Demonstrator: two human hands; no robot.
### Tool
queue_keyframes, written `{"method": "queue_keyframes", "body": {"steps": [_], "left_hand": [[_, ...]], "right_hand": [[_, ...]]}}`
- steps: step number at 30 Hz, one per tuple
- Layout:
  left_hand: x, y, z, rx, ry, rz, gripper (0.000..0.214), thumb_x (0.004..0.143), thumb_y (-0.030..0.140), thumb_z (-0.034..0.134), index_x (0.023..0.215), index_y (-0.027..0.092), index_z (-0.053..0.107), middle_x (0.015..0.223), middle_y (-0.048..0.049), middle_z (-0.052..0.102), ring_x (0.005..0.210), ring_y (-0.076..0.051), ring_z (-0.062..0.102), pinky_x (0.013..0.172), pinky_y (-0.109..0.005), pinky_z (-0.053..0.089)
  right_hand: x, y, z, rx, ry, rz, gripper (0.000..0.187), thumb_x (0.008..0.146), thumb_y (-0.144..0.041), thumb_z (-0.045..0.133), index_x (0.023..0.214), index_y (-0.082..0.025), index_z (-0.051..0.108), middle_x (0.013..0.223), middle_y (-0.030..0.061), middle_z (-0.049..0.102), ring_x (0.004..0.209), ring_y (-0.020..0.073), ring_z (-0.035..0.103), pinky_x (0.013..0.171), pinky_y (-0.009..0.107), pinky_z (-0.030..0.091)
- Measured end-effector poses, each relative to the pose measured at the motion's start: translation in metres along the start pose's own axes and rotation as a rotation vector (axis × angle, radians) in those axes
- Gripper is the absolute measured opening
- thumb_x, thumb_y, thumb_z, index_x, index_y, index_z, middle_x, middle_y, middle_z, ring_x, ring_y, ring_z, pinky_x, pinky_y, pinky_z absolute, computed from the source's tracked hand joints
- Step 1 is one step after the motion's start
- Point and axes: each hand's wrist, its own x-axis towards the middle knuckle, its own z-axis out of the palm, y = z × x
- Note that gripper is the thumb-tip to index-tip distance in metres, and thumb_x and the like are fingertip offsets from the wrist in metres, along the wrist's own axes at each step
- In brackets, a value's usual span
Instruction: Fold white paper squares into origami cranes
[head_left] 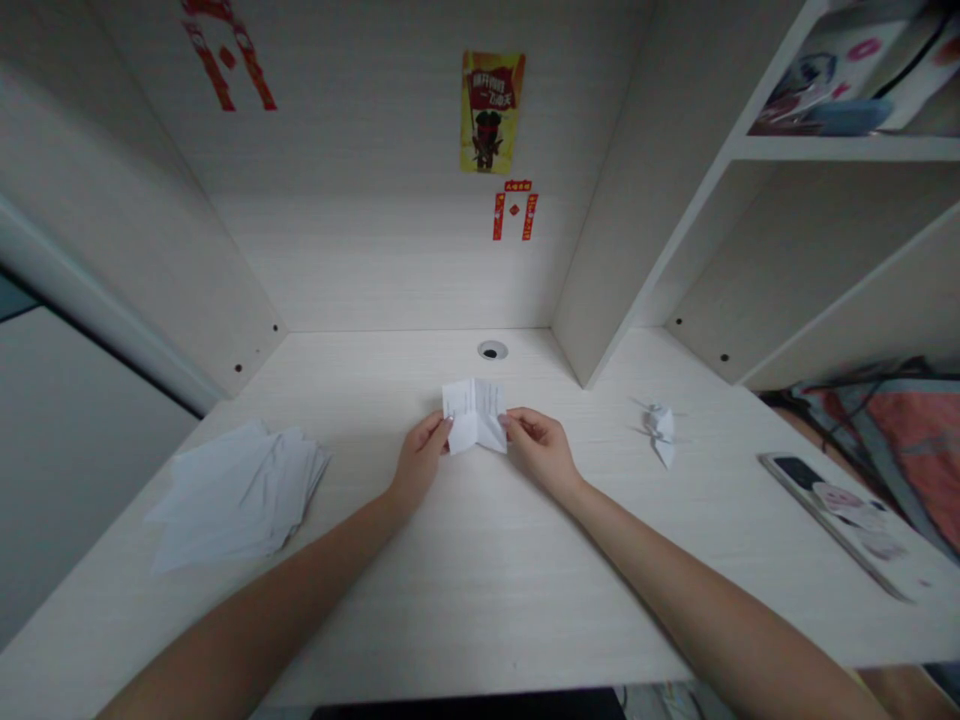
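A small white sheet of paper [463,420] with faint printed lines is creased down its middle and stands half unfolded like a little booklet. My left hand [423,455] pinches its left edge between thumb and fingers. On the opposite edge, my right hand [545,447] has the same kind of pinch. Both hands hold the paper just over the desk, near the middle of the view. To the right lies a small folded paper figure [661,430] with pointed ends, touched by neither hand.
A loose stack of white paper [240,495] lies on the desk [465,600] at left. A phone [840,520] in a decorated case rests at right. Behind the hands are a round cable hole [492,350] and an upright divider [637,230]. Fabric [907,430] is heaped at far right.
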Motion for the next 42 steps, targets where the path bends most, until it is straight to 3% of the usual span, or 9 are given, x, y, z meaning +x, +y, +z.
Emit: {"method": "queue_keyframes", "body": {"steps": [4,12,16,20,26,30,32,37,42], "left_hand": [[0.002,-0.001,-0.003,-0.022,0.064,-0.048,0.038,0.072,0.048,0.058,0.093,0.018,0.065,0.073,-0.0019,0.064,0.068,-0.017,0.058,0.061,-0.026,0.046],[0.001,0.001,-0.003,-0.127,0.024,-0.086,0.033,0.067,0.047,0.064,0.084,0.018,0.067,0.069,0.0,0.064,0.062,-0.015,0.057,0.059,-0.027,0.045],[0.001,0.002,-0.003,-0.112,0.038,-0.075,0.032,0.068,0.045,0.064,0.085,0.017,0.067,0.067,0.0004,0.063,0.06,-0.014,0.055,0.056,-0.025,0.043],[0.002,-0.001,-0.005,-0.095,0.044,-0.061,0.037,0.068,0.047,0.063,0.089,0.016,0.067,0.065,0.0005,0.062,0.058,-0.014,0.055,0.053,-0.024,0.041],[0.004,-0.006,-0.007,-0.138,0.043,-0.057,0.041,0.068,0.045,0.063,0.097,0.016,0.066,0.074,-0.002,0.067,0.064,-0.016,0.059,0.058,-0.025,0.043],[0.005,-0.008,-0.007,-0.178,0.018,-0.047,0.04,0.072,0.041,0.062,0.103,0.016,0.065,0.083,-0.0034,0.069,0.069,-0.016,0.06,0.061,-0.026,0.045],[0.005,-0.008,-0.007,-0.188,0.021,-0.046,0.041,0.072,0.039,0.062,0.106,0.016,0.064,0.087,-0.0044,0.069,0.072,-0.017,0.061,0.063,-0.027,0.045],[0.006,-0.006,-0.007,-0.244,0.02,-0.048,0.041,0.07,0.037,0.065,0.105,0.015,0.064,0.094,-0.0066,0.07,0.081,-0.02,0.063,0.07,-0.03,0.047],[0.006,-0.004,-0.007,-0.213,0.0,-0.062,0.041,0.071,0.036,0.064,0.106,0.015,0.064,0.097,-0.0073,0.07,0.085,-0.022,0.063,0.071,-0.03,0.048]], "right_hand": [[0.003,0.001,-0.004,0.036,0.007,0.039,0.03,0.075,-0.045,0.058,0.078,-0.016,0.065,0.065,0.0021,0.06,0.057,0.0134,0.05,0.054,0.025,0.039],[0.008,0.0,-0.009,0.075,-0.026,0.118,0.031,0.074,-0.045,0.058,0.079,-0.015,0.064,0.059,0.0006,0.057,0.052,0.0111,0.047,0.05,0.024,0.037],[0.008,0.001,-0.007,0.125,-0.013,-0.036,0.04,0.073,-0.035,0.063,0.11,-0.022,0.052,0.088,0.0026,0.061,0.057,0.0091,0.05,0.055,0.023,0.041],[0.008,0.004,-0.007,0.125,-0.077,-0.098,0.031,0.076,-0.031,0.06,0.105,-0.024,0.051,0.104,0.0048,0.057,0.061,0.0095,0.054,0.056,0.023,0.041],[0.009,0.006,-0.008,0.235,-0.049,-0.131,0.029,0.072,-0.026,0.065,0.096,-0.027,0.047,0.119,0.0035,0.049,0.063,0.0073,0.056,0.06,0.022,0.043],[0.009,0.005,-0.012,0.15,-0.119,-0.186,0.012,0.076,-0.025,0.059,0.088,-0.024,0.062,0.109,0.0041,0.058,0.087,0.0153,0.059,0.078,0.028,0.044],[0.009,0.006,-0.015,0.091,-0.168,-0.187,0.017,0.079,-0.023,0.054,0.088,-0.023,0.068,0.104,0.0048,0.063,0.1,0.0192,0.056,0.089,0.032,0.04],[0.008,0.01,-0.017,0.133,-0.232,-0.102,0.032,0.076,-0.018,0.052,0.104,-0.025,0.067,0.107,0.0028,0.067,0.098,0.0196,0.06,0.088,0.034,0.044],[0.009,0.011,-0.014,0.123,-0.197,-0.057,0.032,0.068,-0.024,0.066,0.1,-0.023,0.069,0.102,0.0044,0.069,0.091,0.0201,0.064,0.086,0.035,0.047]]}}
